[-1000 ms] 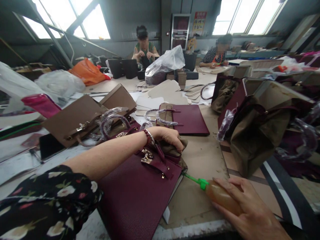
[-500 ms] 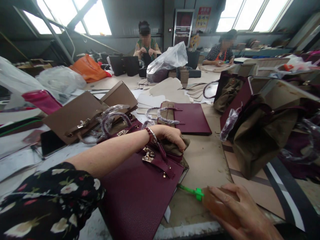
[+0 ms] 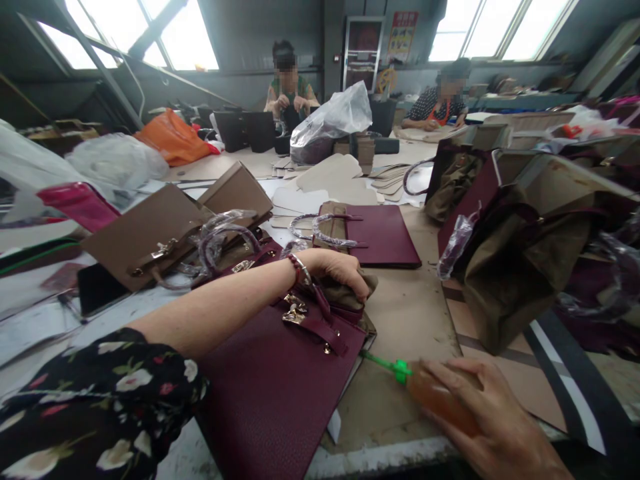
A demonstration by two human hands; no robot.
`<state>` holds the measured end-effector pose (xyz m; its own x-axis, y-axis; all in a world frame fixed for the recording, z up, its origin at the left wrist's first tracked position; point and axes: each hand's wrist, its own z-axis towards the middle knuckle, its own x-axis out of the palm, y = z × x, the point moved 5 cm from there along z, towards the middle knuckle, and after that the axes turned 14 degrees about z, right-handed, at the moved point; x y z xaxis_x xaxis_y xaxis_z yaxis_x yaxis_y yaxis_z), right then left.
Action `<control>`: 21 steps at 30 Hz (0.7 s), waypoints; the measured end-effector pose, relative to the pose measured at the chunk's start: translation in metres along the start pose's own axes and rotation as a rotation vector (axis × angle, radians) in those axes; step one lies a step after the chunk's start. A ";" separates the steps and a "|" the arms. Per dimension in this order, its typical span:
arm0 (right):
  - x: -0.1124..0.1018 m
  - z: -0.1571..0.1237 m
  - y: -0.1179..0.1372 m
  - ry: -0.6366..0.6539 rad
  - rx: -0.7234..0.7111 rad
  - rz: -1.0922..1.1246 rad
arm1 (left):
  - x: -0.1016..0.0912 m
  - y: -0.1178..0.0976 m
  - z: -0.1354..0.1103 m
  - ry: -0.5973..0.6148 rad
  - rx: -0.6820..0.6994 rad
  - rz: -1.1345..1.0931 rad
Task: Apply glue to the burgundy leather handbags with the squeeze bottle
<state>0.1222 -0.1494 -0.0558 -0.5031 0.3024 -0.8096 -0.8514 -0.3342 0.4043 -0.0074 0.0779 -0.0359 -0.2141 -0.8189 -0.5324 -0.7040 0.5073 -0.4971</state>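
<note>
Fingers (image 3: 453, 381) of the right hand (image 3: 493, 410) are wrapped around an amber squeeze bottle (image 3: 443, 400), and I see its green nozzle (image 3: 401, 371) pointing left, the slim tip meeting the side edge of a burgundy handbag (image 3: 280, 383). That handbag lies tilted on the desk (image 3: 420, 313) just in front of me, gold-tone clasp (image 3: 295, 310) facing up. From my left a floral sleeve (image 3: 100, 407) and bare forearm cross over it, and the left hand (image 3: 343, 270) bends down onto the olive fabric (image 3: 367, 285) at the bag's far end; its fingertips are hidden, so I cannot tell whether they grip or only press. To my right stands an open bag with an olive lining (image 3: 515, 280), plastic wrap around its handles. On the left, a taupe handbag (image 3: 145, 233) leans at an angle, and a second burgundy bag (image 3: 387, 233) lies flat past the left hand. Beyond these I make out pale cut panels (image 3: 330, 180), a clear plastic bag (image 3: 337, 123) and an orange bag (image 3: 173, 137). Two co-workers sit at the far side, beneath bright windows.
</note>
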 end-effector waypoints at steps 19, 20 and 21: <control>0.005 -0.005 0.006 -0.034 0.021 0.068 | -0.001 -0.004 -0.009 -0.018 0.014 0.001; 0.009 -0.008 0.011 0.044 0.012 0.103 | -0.001 -0.004 -0.009 -0.019 0.017 0.004; 0.013 -0.011 0.018 0.127 0.000 0.145 | -0.001 -0.004 -0.009 -0.021 0.019 0.008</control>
<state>0.1016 -0.1615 -0.0637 -0.5976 0.1361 -0.7902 -0.7715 -0.3662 0.5203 -0.0101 0.0745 -0.0273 -0.2057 -0.8089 -0.5508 -0.6894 0.5192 -0.5051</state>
